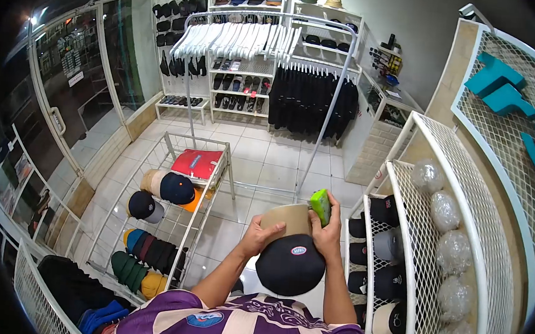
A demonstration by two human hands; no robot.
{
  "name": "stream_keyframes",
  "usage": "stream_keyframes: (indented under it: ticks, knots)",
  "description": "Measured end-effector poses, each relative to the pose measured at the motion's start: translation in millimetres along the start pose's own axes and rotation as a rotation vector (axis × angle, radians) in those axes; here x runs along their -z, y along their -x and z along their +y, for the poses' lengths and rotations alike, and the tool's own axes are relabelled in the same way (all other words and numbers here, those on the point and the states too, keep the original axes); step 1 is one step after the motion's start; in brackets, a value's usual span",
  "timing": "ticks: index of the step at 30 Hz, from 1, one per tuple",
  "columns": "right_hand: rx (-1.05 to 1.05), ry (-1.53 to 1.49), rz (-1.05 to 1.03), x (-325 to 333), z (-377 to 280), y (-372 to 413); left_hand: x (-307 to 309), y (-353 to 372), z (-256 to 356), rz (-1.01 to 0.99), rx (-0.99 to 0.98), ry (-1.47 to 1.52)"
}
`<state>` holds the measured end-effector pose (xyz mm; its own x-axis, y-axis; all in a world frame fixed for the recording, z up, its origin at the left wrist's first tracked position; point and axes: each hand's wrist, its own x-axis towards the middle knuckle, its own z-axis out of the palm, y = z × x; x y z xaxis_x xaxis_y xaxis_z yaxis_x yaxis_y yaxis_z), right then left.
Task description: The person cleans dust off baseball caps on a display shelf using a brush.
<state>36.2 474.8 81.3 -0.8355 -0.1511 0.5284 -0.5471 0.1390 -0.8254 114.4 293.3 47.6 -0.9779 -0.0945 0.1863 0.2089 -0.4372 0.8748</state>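
A baseball cap [290,273] with a black crown, a tan brim and a small oval patch is held in front of my chest, its brim pointing away from me. My left hand [260,237] grips the left side of the brim, thumb on top. In my right hand [329,231] is a bright green hand-sized block [320,207], held upright at the brim's right edge; its exact kind cannot be made out. That hand also rests against the right side of the cap.
To the left, a white wire display table [169,140] carries stacked caps [150,252] and a red folded garment [197,163]. A white mesh shelf [407,170] with caps and plastic-wrapped balls stands close on my right. Ahead is a clothes rack [341,85] with white hangers [233,40].
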Motion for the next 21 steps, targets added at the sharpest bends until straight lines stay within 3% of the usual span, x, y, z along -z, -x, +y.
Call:
stream_keyframes:
  ticks: [2,3,8,10,12,14,15,16,18,19,21]
  knots:
    - [0.071,0.011,-0.215,11,-13,9,-3,-3,4,0.020,0.002,0.062]
    - [0.209,0.105,-0.328,16,-29,13,-5,-5,10,0.047,0.002,0.118]
    - [0.060,0.039,-0.007,21,8,-4,-13,7,9,-0.058,0.080,0.106]
    - [0.055,-0.175,0.053,30,-16,0,-16,7,12,-0.117,0.004,0.005]
    - [0.042,-0.208,0.021,43,-31,13,-16,2,28,-0.103,-0.025,0.040]
    - [0.059,-0.168,-0.181,49,-36,34,-25,0,50,-0.067,-0.072,0.102]
    - [0.180,-0.019,-0.263,46,-40,33,-24,0,45,-0.096,-0.036,0.059]
    - [0.158,-0.022,-0.260,41,-36,31,-23,-1,36,-0.129,0.000,0.014]
    - [0.072,-0.020,0.006,31,-22,28,-19,-2,12,-0.124,0.035,0.011]
    - [0.068,-0.016,0.044,30,-18,20,-20,-1,4,-0.120,0.042,0.011]
    - [0.032,-0.036,-0.104,41,-22,24,-18,0,2,-0.068,0.021,0.041]
